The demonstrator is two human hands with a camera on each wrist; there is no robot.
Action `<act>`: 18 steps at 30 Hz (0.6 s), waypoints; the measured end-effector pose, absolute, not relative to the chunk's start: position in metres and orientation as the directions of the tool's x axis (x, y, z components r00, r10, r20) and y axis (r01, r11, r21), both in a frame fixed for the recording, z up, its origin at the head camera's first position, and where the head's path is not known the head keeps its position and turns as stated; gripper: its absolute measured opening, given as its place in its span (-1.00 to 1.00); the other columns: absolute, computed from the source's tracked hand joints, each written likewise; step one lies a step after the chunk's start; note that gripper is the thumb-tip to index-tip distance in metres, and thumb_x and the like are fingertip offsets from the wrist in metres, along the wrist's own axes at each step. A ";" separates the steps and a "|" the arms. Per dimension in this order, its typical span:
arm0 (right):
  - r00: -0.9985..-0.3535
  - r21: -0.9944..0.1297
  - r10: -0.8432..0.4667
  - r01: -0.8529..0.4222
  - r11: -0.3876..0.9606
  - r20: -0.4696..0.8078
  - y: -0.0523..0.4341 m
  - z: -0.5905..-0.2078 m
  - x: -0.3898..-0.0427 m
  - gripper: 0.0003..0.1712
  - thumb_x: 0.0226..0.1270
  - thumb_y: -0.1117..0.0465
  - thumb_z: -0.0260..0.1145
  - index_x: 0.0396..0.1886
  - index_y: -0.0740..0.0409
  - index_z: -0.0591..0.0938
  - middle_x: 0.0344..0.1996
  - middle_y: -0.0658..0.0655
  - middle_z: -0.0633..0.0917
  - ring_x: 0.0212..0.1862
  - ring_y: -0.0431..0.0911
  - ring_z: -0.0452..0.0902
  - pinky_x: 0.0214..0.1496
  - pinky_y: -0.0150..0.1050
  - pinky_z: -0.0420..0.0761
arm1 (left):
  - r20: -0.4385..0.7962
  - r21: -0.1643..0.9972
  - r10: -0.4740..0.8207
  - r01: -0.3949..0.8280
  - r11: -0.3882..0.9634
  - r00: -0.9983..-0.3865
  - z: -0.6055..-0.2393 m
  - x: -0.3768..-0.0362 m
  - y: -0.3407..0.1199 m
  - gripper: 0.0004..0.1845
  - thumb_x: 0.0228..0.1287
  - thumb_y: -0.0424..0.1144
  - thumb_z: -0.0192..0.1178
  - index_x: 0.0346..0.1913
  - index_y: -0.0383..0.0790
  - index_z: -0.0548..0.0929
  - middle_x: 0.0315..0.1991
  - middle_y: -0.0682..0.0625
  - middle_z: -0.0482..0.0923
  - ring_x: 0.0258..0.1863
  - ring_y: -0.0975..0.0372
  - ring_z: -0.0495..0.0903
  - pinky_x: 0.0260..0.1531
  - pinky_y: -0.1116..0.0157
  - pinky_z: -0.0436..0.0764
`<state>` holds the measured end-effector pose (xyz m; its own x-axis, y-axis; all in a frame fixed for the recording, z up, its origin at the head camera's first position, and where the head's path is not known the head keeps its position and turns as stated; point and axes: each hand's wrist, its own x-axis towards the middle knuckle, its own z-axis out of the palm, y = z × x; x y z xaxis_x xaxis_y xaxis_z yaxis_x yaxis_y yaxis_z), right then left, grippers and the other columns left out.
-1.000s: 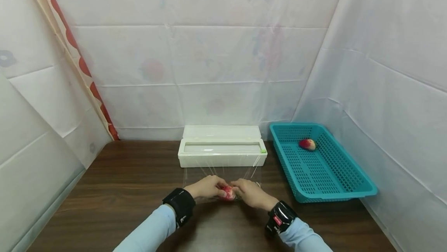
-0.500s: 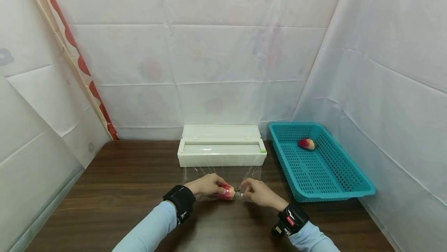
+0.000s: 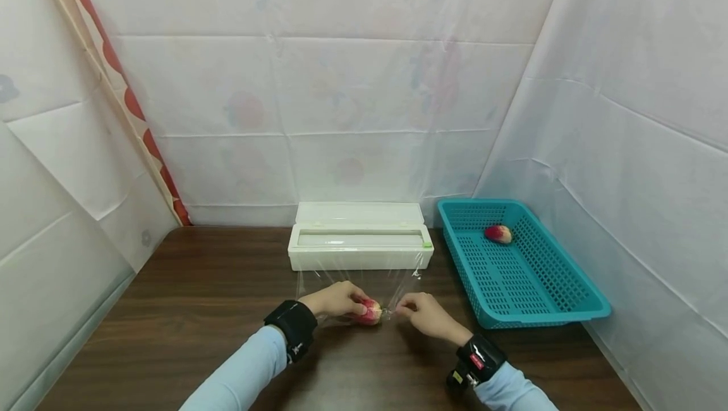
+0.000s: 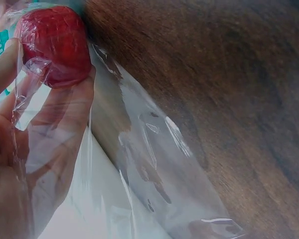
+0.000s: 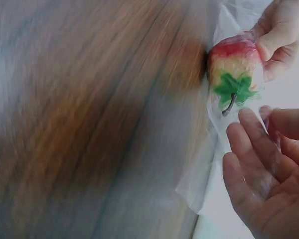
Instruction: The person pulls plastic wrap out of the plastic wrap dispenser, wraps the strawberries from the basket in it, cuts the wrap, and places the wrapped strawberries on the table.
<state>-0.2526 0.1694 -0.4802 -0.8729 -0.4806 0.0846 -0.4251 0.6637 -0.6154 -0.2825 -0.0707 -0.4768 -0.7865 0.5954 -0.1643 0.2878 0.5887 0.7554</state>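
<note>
Left hand grips strawberry; right hand pinches clear film by stem. Film stretches from grip to white box ahead. Right of grip: teal basket, second strawberry inside.

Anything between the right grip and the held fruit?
Yes: clear film, crinkled in the narrow gap between the fruit's stem end and the right grip. No solid object is visible there; the left grip holds the opposite end.

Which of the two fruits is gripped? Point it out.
The fruit in the left hand; the other fruit lies in the teal basket.
</note>
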 end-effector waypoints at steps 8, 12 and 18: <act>-0.891 -0.715 -0.450 -0.353 0.603 0.061 0.173 -0.482 -0.258 -0.79 0.33 0.21 0.13 -0.44 0.16 0.62 -0.61 -0.05 0.54 -0.58 -0.32 0.37 -0.56 -0.41 0.41 | -0.141 0.734 0.601 0.324 0.597 -0.787 -0.479 -0.284 -0.073 -0.69 0.14 -0.22 0.21 -0.06 -0.26 0.64 -0.15 -0.02 0.62 -0.21 0.25 0.48 -0.16 0.24 0.50; -0.885 -0.674 -0.465 -0.367 0.641 0.040 0.179 -0.482 -0.265 -0.78 0.32 0.18 0.15 -0.49 0.14 0.62 -0.67 -0.08 0.49 -0.62 -0.32 0.32 -0.60 -0.41 0.37 | -0.146 0.731 0.605 0.326 0.599 -0.783 -0.480 -0.285 -0.073 -0.70 0.16 -0.21 0.20 -0.06 -0.25 0.65 -0.16 -0.01 0.63 -0.23 0.27 0.49 -0.17 0.25 0.50; -0.910 -0.477 -0.376 -0.412 0.776 0.175 0.179 -0.479 -0.272 -0.86 0.26 0.19 0.21 -0.41 0.13 0.65 -0.58 -0.01 0.60 -0.50 -0.19 0.48 -0.46 -0.30 0.49 | -0.175 0.732 0.606 0.309 0.607 -0.776 -0.478 -0.287 -0.069 -0.71 0.15 -0.24 0.19 -0.07 -0.26 0.65 -0.18 -0.01 0.63 -0.24 0.27 0.47 -0.18 0.27 0.50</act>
